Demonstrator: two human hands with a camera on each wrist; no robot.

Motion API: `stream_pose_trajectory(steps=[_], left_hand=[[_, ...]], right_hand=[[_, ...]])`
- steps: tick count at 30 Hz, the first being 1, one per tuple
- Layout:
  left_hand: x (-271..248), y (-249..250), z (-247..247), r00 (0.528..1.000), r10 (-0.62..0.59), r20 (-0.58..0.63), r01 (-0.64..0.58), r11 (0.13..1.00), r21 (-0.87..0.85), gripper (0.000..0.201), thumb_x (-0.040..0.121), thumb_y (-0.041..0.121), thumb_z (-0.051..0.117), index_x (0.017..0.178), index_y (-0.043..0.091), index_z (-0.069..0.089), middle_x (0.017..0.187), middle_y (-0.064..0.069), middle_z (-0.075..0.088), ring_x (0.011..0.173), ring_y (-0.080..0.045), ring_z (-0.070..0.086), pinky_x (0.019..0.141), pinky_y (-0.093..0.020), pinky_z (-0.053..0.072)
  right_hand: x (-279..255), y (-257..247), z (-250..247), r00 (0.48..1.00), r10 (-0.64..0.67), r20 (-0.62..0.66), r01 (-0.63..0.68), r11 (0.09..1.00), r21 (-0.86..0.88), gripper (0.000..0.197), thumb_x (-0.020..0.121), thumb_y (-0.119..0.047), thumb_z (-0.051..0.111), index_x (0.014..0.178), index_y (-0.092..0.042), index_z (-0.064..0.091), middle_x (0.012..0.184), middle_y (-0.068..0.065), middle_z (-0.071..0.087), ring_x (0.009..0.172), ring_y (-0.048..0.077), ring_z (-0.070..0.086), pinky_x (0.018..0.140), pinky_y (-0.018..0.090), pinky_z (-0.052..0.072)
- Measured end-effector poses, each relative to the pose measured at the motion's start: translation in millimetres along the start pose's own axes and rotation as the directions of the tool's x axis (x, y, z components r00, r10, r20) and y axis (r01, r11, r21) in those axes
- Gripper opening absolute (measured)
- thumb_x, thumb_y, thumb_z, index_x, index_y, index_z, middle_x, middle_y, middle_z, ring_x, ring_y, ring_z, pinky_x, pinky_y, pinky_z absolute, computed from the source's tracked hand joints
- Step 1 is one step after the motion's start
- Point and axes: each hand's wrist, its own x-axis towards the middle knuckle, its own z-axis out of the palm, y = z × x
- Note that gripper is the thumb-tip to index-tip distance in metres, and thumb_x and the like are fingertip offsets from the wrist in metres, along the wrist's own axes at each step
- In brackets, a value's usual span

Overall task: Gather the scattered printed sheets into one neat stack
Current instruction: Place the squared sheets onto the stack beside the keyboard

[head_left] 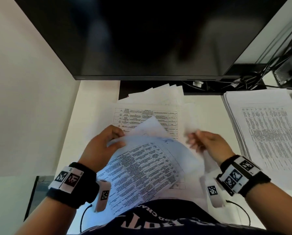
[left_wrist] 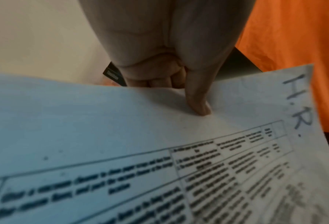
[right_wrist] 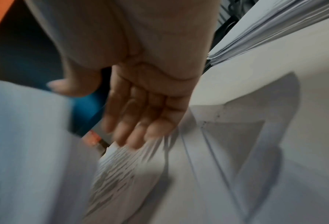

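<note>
Held closest to you, the printed sheets (head_left: 142,168) curl up off the bench (head_left: 91,102), your left hand (head_left: 101,148) pinching their upper-left edge, thumb on top with the other fingers (left_wrist: 160,80) curled beneath. They look light and floppy, likely to sag and slide apart, so grip an edge and support the far side. Dense tables cover them, with "H.R." handwritten at one corner. Your right hand (head_left: 208,143), right of the sheets, hangs loose and blurred, grasping nothing. More sheets (head_left: 147,114) lie flat beyond, fanned toward the monitor (head_left: 142,39).
</note>
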Motion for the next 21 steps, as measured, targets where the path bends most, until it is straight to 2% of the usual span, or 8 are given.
stream_pose_trajectory(steps=[2,4,7,10,13,15,18,21], left_hand=[[-6.8,3.2,3.4,0.999,0.021,0.029,-0.021,1.000,-0.023,0.052,0.080,0.004,0.070,0.098,0.049,0.051,0.087,0.007,0.065,0.076,0.002,0.059,0.069,-0.005,0.040],[-13.4,4.8,7.2,0.994,0.044,0.104,-0.047,0.999,0.027,0.060,0.081,0.004,0.069,0.108,0.053,0.049,0.082,0.006,0.063,0.082,0.004,0.058,0.070,0.000,0.039],[-19.0,2.4,13.6,0.967,0.103,0.234,-0.138,0.981,0.137,0.040,0.083,0.015,0.071,0.093,0.052,0.058,0.087,0.015,0.056,0.087,0.004,0.053,0.072,-0.001,0.037],[-21.6,0.0,17.0,0.954,0.114,0.277,-0.166,0.971,0.171,0.016,0.086,0.028,0.067,0.089,0.043,0.067,0.092,0.021,0.056,0.094,0.007,0.052,0.075,-0.004,0.037],[-25.5,-0.8,17.0,0.962,0.070,0.262,-0.126,0.972,0.200,0.013,0.090,0.030,0.061,0.097,0.038,0.069,0.088,0.040,0.059,0.092,0.020,0.050,0.076,0.002,0.034],[-28.1,0.6,15.8,0.965,0.030,0.261,-0.091,0.970,0.223,0.014,0.091,0.029,0.060,0.099,0.037,0.067,0.079,0.054,0.052,0.084,0.025,0.050,0.074,0.006,0.032],[-27.6,4.5,8.7,0.982,0.019,0.189,-0.062,0.973,0.222,0.014,0.091,0.028,0.061,0.102,0.034,0.067,0.091,0.036,0.057,0.079,0.012,0.054,0.071,0.003,0.035],[-21.6,8.5,0.3,0.989,0.036,0.144,-0.075,0.958,0.276,0.006,0.093,0.030,0.057,0.097,0.031,0.062,0.099,0.010,0.066,0.089,-0.007,0.058,0.069,-0.015,0.036]], right_hand=[[12.7,3.6,-2.7,0.976,0.034,-0.214,-0.060,0.991,-0.116,0.016,0.091,-0.029,0.058,0.094,-0.019,0.070,0.086,0.007,0.072,0.071,0.018,0.063,0.070,0.033,0.051],[20.4,6.0,2.0,0.969,0.107,-0.222,-0.159,0.959,-0.234,0.029,0.083,-0.037,0.067,0.102,-0.016,0.064,0.093,0.001,0.068,0.081,0.019,0.063,0.083,0.036,0.051],[27.6,5.6,17.8,0.976,0.135,-0.170,-0.196,0.882,-0.428,0.049,0.072,-0.054,0.072,0.102,-0.017,0.056,0.096,-0.005,0.058,0.090,0.017,0.056,0.083,0.029,0.044],[34.1,4.1,29.5,0.975,0.124,-0.187,-0.207,0.814,-0.542,0.045,0.069,-0.058,0.071,0.076,-0.021,0.048,0.073,-0.005,0.053,0.072,0.019,0.052,0.061,0.028,0.039],[36.7,4.9,36.0,0.979,0.096,-0.178,-0.188,0.762,-0.620,0.038,0.076,-0.051,0.068,0.072,-0.017,0.050,0.072,-0.001,0.060,0.071,0.022,0.057,0.070,0.034,0.048],[34.4,2.1,35.8,0.985,0.038,-0.165,-0.126,0.816,-0.564,0.033,0.081,-0.040,0.068,0.068,-0.014,0.051,0.072,0.003,0.062,0.072,0.025,0.059,0.070,0.031,0.047],[29.9,-3.0,26.5,0.988,-0.004,-0.152,-0.048,0.942,-0.333,0.020,0.081,-0.026,0.072,0.076,-0.009,0.063,0.080,0.009,0.069,0.075,0.023,0.061,0.065,0.026,0.044],[24.7,-7.2,12.1,0.985,-0.046,-0.167,0.004,0.970,-0.244,0.016,0.079,-0.021,0.074,0.077,-0.007,0.067,0.076,0.010,0.069,0.070,0.019,0.059,0.071,0.031,0.049]])
